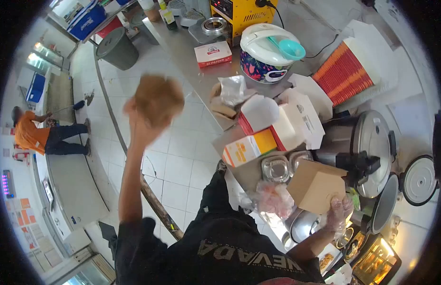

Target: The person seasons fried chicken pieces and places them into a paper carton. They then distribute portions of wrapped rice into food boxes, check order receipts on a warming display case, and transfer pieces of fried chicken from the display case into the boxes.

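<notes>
My left hand is raised over the tiled floor, its fingers closed on a brown cardboard piece. Motion blur hides that piece's exact shape. In a clear plastic glove, my right hand grips the lower edge of a brown cardboard box above the counter. Just left of this box are clear plastic containers and a crumpled, pinkish plastic bag. A metal bowl lies beneath it, partly covered.
White-and-red cartons crowd the steel counter, near a patterned rice cooker and stacked red-edged boxes. A large pressure cooker stands at right. Across the room, a person in orange holds a long handle.
</notes>
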Demonstrator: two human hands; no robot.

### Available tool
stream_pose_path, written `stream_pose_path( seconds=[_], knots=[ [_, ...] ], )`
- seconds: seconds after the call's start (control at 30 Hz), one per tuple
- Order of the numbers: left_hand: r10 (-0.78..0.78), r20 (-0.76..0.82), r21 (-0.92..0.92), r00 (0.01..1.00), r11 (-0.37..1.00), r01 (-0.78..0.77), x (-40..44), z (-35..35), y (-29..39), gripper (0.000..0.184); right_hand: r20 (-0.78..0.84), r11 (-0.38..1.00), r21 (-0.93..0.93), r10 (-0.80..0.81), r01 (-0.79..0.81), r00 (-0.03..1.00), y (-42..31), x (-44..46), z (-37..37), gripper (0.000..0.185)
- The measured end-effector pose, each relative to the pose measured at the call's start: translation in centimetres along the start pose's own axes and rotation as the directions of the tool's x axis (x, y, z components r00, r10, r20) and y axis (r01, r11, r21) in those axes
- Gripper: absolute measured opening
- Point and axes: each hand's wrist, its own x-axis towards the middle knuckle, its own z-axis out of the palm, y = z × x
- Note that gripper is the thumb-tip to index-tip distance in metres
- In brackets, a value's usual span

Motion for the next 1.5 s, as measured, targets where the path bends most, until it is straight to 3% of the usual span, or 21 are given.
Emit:
stream_pose_path(
  seconds=[0.03,0.1,0.17,0.27,0.3,0.4,0.5,0.57,0.63,0.73,0.8,0.87,0.93,1.0,1.03,1.13,1.23,1.27,1.37,1.43,1.5],
  knots=[
    [0.044,0.077,0.249,0.996,0.966,-0.062,4.7,2.1,-2.9,0.096,-0.047,0.982,0.1,0.164,-0.159,0.985,-1.1,0.0,1.7,0.033],
    [0.078,-0.025,0.242,0.997,0.968,-0.069,12.0,11.5,-8.9,0.1,0.026,0.959,0.017,0.281,-0.281,0.959,-3.2,0.6,4.5,0.02],
    [0.101,-0.048,-0.114,0.994,0.988,-0.106,16.5,20.2,-11.2,0.095,0.035,0.946,-0.069,0.319,-0.317,0.947,-3.4,0.9,5.7,0.014],
    [-0.066,0.365,-0.299,0.929,0.936,0.184,17.8,27.0,-9.3,0.092,0.036,0.943,-0.198,0.28,-0.268,0.959,-3.4,-0.2,6.5,0.018],
    [0.105,0.474,-0.3,0.874,0.953,0.048,18.4,27.9,-8.2,0.09,0.027,0.937,-0.221,0.281,-0.269,0.959,-4.0,-0.2,7.0,0.019],
    [0.303,0.63,-0.257,0.715,0.95,-0.176,20.1,28.5,-9.0,0.092,0.032,0.906,-0.343,0.274,-0.247,0.961,-4.9,-1.0,7.2,0.022],
    [0.284,0.599,-0.178,0.749,0.959,-0.221,22.5,25.5,-11.8,0.093,0.192,0.852,-0.51,0.243,-0.114,0.951,-5.8,-1.4,5.2,0.024],
    [0.261,0.533,-0.117,0.805,0.965,-0.235,24.2,21.3,-12.5,0.094,0.137,0.961,-0.25,0.157,-0.12,0.978,-6.4,-2.5,4.8,0.028],
    [0.225,0.468,-0.047,0.855,0.972,-0.231,24.7,15.6,-11.1,0.095,0.037,0.918,-0.246,0.328,-0.31,0.944,-6.0,-5.2,3.3,0.035],
    [0.25,0.468,-0.092,0.847,0.968,-0.235,20.1,9.6,-2.2,0.097,-0.002,0.861,-0.282,0.44,-0.423,0.898,-6.3,-9.6,-0.4,0.036],
    [0.367,0.573,-0.326,0.732,0.922,-0.208,11.6,8.3,9.8,0.112,-0.059,0.897,-0.219,0.382,-0.385,0.922,-5.3,-13.7,-2.8,0.037],
    [0.54,0.7,-0.549,0.468,0.825,-0.13,1.0,8.5,23.2,0.128,-0.084,0.876,-0.256,0.401,-0.409,0.912,-4.9,-17.8,-5.9,0.037],
    [0.713,0.695,-0.713,0.098,0.7,-0.041,-10.6,8.7,36.2,0.144,-0.141,0.928,-0.211,0.282,-0.308,0.949,-3.0,-22.7,-9.3,0.035],
    [0.759,0.644,-0.764,-0.092,0.645,-0.024,-21.5,9.4,45.5,0.161,-0.189,0.95,-0.193,0.21,-0.246,0.959,-0.3,-27.6,-12.3,0.034],
    [0.76,0.642,-0.766,-0.1,0.643,-0.022,-26.3,10.1,48.5,0.17,-0.178,0.94,-0.219,0.226,-0.263,0.958,0.3,-29.6,-14.3,0.033],
    [0.774,0.616,-0.787,0.145,0.609,0.094,-35.9,13.0,52.9,0.108,-0.204,0.925,-0.246,0.241,-0.288,0.949,2.8,-34.8,-20.5,0.032],
    [0.751,0.657,-0.74,0.056,0.63,0.237,-40.6,14.2,58.4,0.112,-0.246,0.929,-0.28,0.176,-0.244,0.953,6.6,-38.4,-26.6,0.03],
    [0.809,0.577,-0.815,0.113,0.56,0.151,-41.7,14.6,60.2,0.111,-0.219,0.913,-0.352,0.136,-0.208,0.966,7.3,-38.7,-28.2,0.029],
    [0.849,0.502,-0.864,0.165,0.483,0.142,-44.0,16.2,65.5,0.113,-0.009,0.865,-0.469,0.198,-0.179,0.98,9.6,-38.0,-33.3,0.025],
    [0.797,0.588,-0.807,0.141,0.566,0.168,-46.0,18.3,67.7,0.111,0.18,0.841,-0.51,0.307,-0.179,0.934,11.4,-37.2,-37.0,0.037],
    [0.738,0.657,-0.751,0.154,0.622,0.224,-48.0,21.0,69.0,0.109,-0.102,0.855,-0.4,0.315,-0.329,0.944,13.7,-37.5,-42.1,0.052]
  ],
)
